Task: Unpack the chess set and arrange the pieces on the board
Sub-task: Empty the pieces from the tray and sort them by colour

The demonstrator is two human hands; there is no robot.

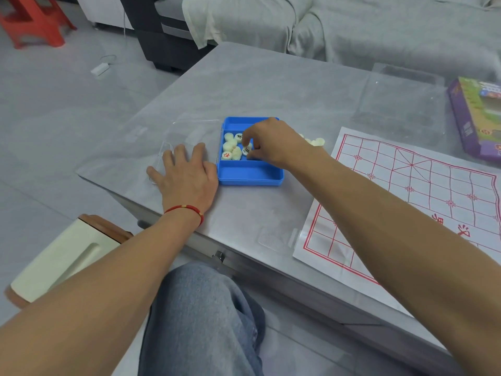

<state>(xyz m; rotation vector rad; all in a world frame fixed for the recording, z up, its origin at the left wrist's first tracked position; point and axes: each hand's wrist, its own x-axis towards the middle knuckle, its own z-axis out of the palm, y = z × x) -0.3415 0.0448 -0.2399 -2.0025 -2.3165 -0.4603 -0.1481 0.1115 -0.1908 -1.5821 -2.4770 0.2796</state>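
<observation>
Head view: right hand (267, 142) reaches into blue plastic tray (250, 175), fingertips curled, pinching round cream chess piece (246, 150) in middle compartment. Left hand (187, 172) spread flat on clear plastic lid (168, 147), touching tray's left wall. White paper board with red grid (406, 202) lies to right of tray, nearer right hand; small pile of cream pieces (317, 141) sits between.

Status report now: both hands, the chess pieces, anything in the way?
Left hand flat on clear lid, beside blue box. Right hand pinching a piece in box. Board bare. Nothing blocking.
</observation>
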